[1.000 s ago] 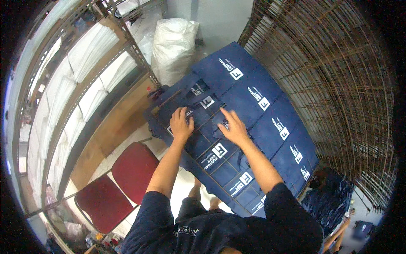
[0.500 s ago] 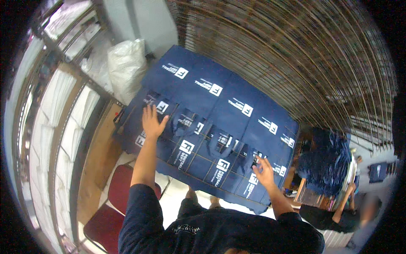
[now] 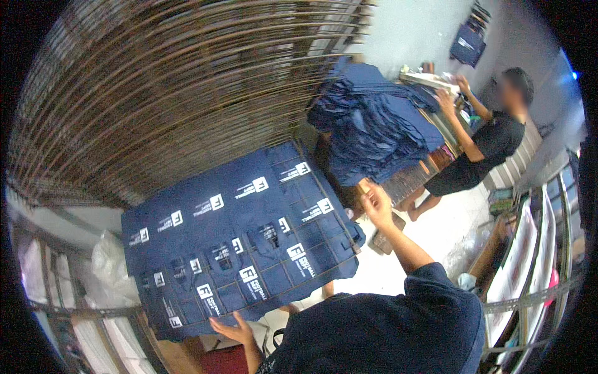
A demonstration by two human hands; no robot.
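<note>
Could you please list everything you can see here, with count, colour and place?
Printed shirts: many, navy with white prints, laid in overlapping rows on a wire rack at centre.
Wire racks: a stack, rusty brown, upper left.
Shirt heap: one, navy, upper centre.
Co-worker: one, black clothes, upper right at a bench.
Plastic sack: one, white, lower left.
Left hand: open, at the shirts' near edge.
Right hand: raised right of the rack; grip unclear.

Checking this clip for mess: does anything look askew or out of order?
Mostly tidy: the navy printed pieces lie in neat overlapping rows on the wire rack. Only the navy fabric heap behind looks rumpled, draped loosely over its stand.
</note>
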